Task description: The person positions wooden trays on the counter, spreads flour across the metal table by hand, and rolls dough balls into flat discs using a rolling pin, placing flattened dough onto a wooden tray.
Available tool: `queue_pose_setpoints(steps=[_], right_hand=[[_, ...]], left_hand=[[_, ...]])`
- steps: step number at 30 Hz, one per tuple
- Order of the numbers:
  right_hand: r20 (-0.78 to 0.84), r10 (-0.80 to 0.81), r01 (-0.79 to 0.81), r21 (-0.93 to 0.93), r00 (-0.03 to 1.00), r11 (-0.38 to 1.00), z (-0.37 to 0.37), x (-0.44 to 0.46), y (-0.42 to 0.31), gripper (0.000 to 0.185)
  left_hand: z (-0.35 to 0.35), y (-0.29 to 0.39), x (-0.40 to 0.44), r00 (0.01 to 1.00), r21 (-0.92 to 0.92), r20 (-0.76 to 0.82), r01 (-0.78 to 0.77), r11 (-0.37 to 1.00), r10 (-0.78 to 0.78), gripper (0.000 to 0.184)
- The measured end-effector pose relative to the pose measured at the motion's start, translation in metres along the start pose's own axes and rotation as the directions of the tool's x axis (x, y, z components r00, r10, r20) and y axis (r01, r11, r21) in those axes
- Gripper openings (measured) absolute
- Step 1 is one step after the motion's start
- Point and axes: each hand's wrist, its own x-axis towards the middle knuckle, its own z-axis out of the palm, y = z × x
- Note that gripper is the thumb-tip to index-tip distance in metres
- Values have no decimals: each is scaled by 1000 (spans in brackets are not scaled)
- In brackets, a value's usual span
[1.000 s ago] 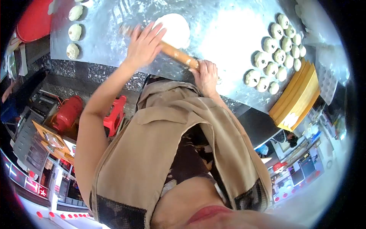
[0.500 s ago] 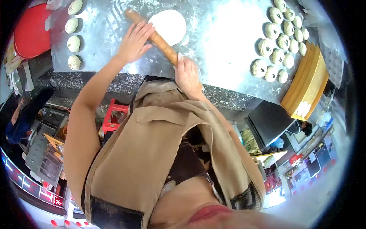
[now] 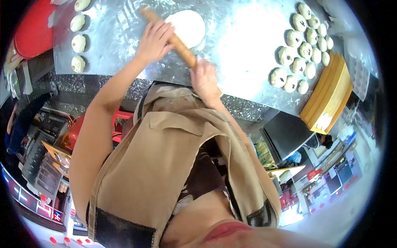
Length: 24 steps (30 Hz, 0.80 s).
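A wooden rolling pin (image 3: 184, 50) lies slantwise on the floured metal table, along the near left edge of a flat round of white dough (image 3: 191, 28). The fingers of my left hand (image 3: 154, 42) are spread and stretched over the pin's middle, palm down. My right hand (image 3: 204, 79) is closed round the pin's near end, which its fingers hide; this hand is slightly blurred.
Dough pieces (image 3: 78, 43) stand in a column on the table (image 3: 111, 62) at left. Several filled dough pieces (image 3: 306, 50) sit at right beside stacked wooden trays (image 3: 331, 97). Behind my left arm is a red stool (image 3: 120, 120). A person's dark-clothed legs (image 3: 25, 118) show far left.
Compared with one second ago, the rolling pin is steeper in view, and my right hand has moved left. Since half a second ago, the whole view has shifted slightly.
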Motion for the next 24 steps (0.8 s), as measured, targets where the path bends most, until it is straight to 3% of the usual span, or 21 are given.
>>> queue_pose_setpoints(steps=[4,5,6,8,10,12,14,16,18,21,24], right_hand=[[31,-148,144,96,989,985,5,3,1,56],[45,-248,243,94,968,965,-10,14,11,53],[64,-345,339,93,936,936,-27,25,22,51],[42,-514,515,-19,857,857,-47,62,44,45],[223,-646,671,-55,730,739,-52,106,69,51],[215,-562,579,-21,799,815,-33,153,63,65],[228,-580,602,-41,782,797,-13,204,53,78],[36,-635,635,22,772,772,14,268,37,72],[-40,-681,679,137,731,721,23,316,16,65],[104,-631,621,115,769,776,36,345,14,78],[203,-526,519,90,826,850,24,307,45,68]], left_hand=[[-13,23,-93,984,47,-49,171,984,-168,62],[-9,33,-104,970,69,-143,206,976,-195,62],[-9,44,-113,947,85,-235,246,965,-221,62],[-14,77,-114,896,98,-271,388,917,-350,62],[-12,97,-108,848,8,-199,502,865,-490,63],[-2,91,-89,759,124,-87,650,749,-645,63],[-10,53,-59,700,182,-170,714,676,-693,55],[-21,-4,-28,581,161,-318,812,561,-749,53],[-29,-51,-10,513,165,-446,852,497,-733,52],[-18,-76,-9,473,205,-474,880,429,-743,52],[-19,-12,-18,529,208,-375,848,487,-762,55]])
